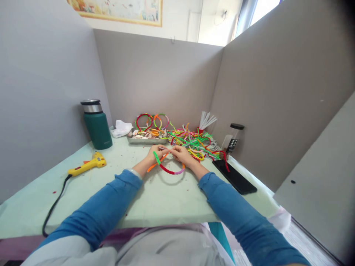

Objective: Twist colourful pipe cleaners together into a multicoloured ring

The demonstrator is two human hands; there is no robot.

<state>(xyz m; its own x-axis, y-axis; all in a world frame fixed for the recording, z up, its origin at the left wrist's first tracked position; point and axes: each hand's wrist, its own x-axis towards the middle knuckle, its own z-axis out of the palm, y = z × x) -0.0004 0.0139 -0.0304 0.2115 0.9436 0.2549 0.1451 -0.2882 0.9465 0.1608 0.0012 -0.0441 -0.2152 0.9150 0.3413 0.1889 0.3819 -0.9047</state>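
Note:
In the middle of the table, both my hands are pinched together around a hoop wrapped in coloured pipe cleaners (167, 169). Its lower arc shows green, dark red, lilac and orange stretches. My left hand (157, 154) is closed on the hoop's far left part, and an orange pipe cleaner (152, 167) sticks out below that hand. My right hand (181, 155) is closed on the far right part, its fingertips meeting the left ones. Just beyond my hands lies a tangled heap of pipe cleaners (191, 137). The fingers partly hide the upper side of the hoop.
A metal tray (146, 141) holds shells and several finished-looking wrapped hoops (144, 114). A yellow glue gun (88, 165) with a black cord and a green bottle (97, 127) stand left. White glue sticks (206, 120), a clear jar (233, 138) and a black phone (235, 178) are right. Grey partitions surround the table.

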